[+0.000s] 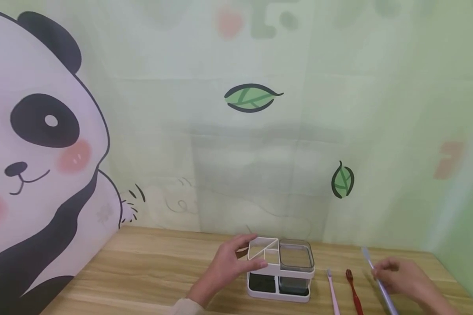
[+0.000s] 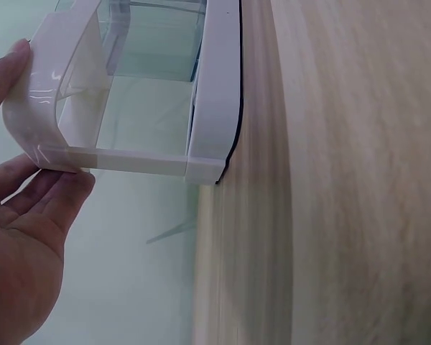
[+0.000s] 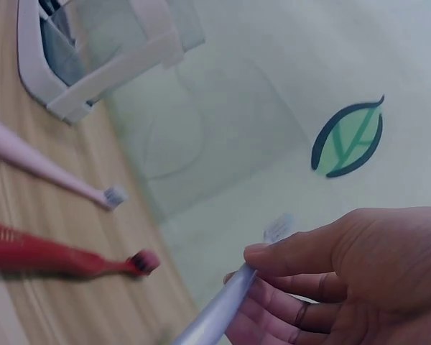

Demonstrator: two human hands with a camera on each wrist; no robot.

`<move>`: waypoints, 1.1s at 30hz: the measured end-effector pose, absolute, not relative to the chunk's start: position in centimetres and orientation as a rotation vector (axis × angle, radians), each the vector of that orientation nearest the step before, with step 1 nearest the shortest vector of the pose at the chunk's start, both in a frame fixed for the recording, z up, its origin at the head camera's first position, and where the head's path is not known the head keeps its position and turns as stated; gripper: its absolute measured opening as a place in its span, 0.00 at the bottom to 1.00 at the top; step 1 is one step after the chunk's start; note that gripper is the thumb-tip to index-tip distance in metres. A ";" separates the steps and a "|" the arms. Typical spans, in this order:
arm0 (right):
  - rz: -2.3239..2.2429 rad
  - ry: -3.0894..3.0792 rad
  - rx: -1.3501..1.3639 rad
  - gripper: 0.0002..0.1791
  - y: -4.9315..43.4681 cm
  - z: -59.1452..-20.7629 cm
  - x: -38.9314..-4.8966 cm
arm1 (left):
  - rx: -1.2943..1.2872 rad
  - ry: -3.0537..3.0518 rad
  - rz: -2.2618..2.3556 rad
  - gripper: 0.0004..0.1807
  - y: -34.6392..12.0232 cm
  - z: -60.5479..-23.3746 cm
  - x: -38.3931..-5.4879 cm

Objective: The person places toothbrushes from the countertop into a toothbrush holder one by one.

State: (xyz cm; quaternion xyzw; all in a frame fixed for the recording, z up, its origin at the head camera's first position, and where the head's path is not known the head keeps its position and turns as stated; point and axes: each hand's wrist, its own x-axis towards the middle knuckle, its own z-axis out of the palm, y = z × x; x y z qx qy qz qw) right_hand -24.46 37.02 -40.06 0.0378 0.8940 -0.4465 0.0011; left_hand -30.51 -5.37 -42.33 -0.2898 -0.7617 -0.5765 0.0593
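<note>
A white toothbrush holder (image 1: 279,272) with divided top slots and a clear cup (image 1: 295,256) stands upright near the back of the table. My left hand (image 1: 228,262) grips its upper left section, thumb at the front and fingers behind; the left wrist view shows the fingers around the white rim (image 2: 43,108). My right hand (image 1: 402,278) pinches a light blue toothbrush (image 1: 382,286) between thumb and fingers near its neck, bristle end upward. Left of that hand lie a pink toothbrush (image 1: 333,291) and a red toothbrush (image 1: 354,292), side by side on the wood.
The wooden table (image 1: 150,267) ends at a pale green wall cloth (image 1: 150,109) printed with leaves and a large panda (image 1: 43,153) at the left. The two lying toothbrushes are between the holder and my right hand.
</note>
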 end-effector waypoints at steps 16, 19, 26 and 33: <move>-1.439 2.946 0.030 0.17 33.7 -35.1 -24.8 | -0.853 -2.305 -1.757 0.37 -5.4 -42.4 -30.2; -1.437 2.969 0.023 0.19 33.1 -34.3 -24.8 | -0.859 -2.302 -1.749 0.37 -5.3 -42.4 -30.3; -1.435 3.051 -0.031 0.24 31.8 -33.1 -24.4 | -0.852 -2.314 -1.743 0.37 -5.2 -42.3 -30.3; -1.479 3.091 -0.073 0.26 30.4 -32.2 -24.2 | -0.870 -2.302 -1.732 0.36 -5.3 -42.3 -30.2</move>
